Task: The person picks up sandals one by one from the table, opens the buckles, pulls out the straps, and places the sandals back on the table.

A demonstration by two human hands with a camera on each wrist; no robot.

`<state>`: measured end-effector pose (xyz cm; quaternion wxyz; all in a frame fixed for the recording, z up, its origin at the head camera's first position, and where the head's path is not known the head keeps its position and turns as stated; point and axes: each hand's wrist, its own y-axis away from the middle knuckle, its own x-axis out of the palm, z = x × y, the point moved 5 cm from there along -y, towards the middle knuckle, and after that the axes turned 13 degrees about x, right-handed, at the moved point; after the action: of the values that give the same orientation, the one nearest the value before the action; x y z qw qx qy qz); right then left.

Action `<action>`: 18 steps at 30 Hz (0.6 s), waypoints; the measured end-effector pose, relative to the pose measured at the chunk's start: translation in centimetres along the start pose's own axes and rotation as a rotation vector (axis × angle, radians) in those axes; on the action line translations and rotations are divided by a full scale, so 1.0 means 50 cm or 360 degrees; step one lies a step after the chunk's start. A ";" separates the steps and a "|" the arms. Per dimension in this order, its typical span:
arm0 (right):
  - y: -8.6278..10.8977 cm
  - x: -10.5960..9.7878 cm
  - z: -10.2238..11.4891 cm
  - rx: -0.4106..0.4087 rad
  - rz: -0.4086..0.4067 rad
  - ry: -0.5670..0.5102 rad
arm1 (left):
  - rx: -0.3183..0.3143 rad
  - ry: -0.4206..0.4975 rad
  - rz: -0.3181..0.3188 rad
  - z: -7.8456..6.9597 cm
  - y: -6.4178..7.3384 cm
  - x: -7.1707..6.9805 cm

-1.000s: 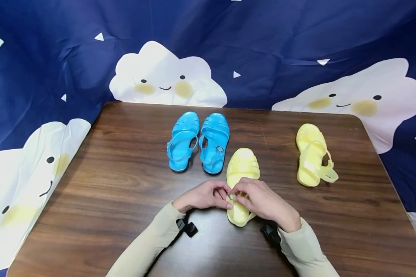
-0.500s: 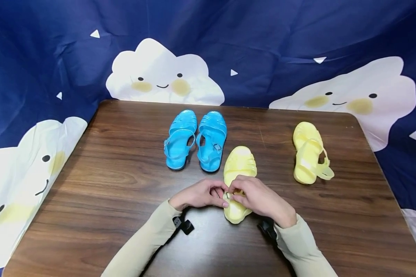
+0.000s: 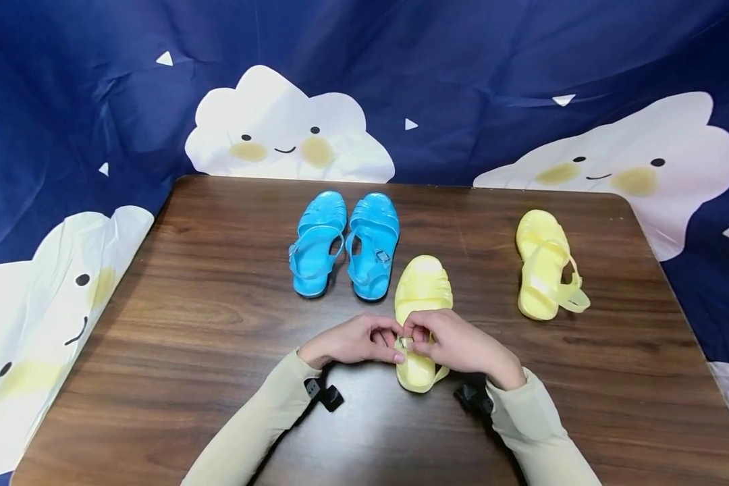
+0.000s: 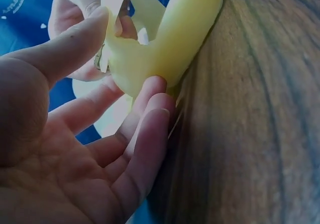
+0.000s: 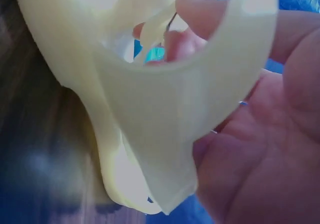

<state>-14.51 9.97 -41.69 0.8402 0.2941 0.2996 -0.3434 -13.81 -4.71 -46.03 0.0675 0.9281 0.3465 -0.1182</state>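
Note:
A yellow jelly sandal (image 3: 424, 280) lies sole-down near the middle of the table, toe away from me. My left hand (image 3: 354, 339) is at its left side, thumb and index finger pinching the strap beside a small metal buckle (image 3: 404, 342). In the left wrist view, other fingertips (image 4: 155, 121) of that hand touch the sandal's side (image 4: 185, 29) near the tabletop. From the right, my right hand (image 3: 458, 341) reaches over the sandal and pinches the strap at the buckle. The heel strap (image 5: 160, 119) stands up in the right wrist view. Fingers partly hide the buckle.
Two blue jelly sandals, a left one (image 3: 316, 243) and a right one (image 3: 373, 246), stand side by side behind my left hand. Another yellow sandal (image 3: 543, 263) lies at the right, its strap hanging outward. A cloud-patterned blue cloth (image 3: 449, 61) hangs behind the wooden table (image 3: 219, 290).
Both hands stay at the buckle, with slight finger shifts by the right hand. The strap on the sandal's right side shows more than half a second ago. The head view has shifted slightly.

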 end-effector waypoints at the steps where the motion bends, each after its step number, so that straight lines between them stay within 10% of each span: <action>1: -0.001 0.000 -0.002 0.0003 0.0009 -0.0023 | 0.0007 -0.0001 0.0017 -0.001 0.000 0.000; 18: -0.008 0.003 -0.007 0.0003 0.0091 -0.0101 | 0.0066 -0.0114 -0.0030 -0.005 -0.006 0.005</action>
<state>-14.84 9.89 -42.13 0.8584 0.2923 0.2639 -0.3287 -13.78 -4.27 -45.88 0.0595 0.9212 0.3501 -0.1592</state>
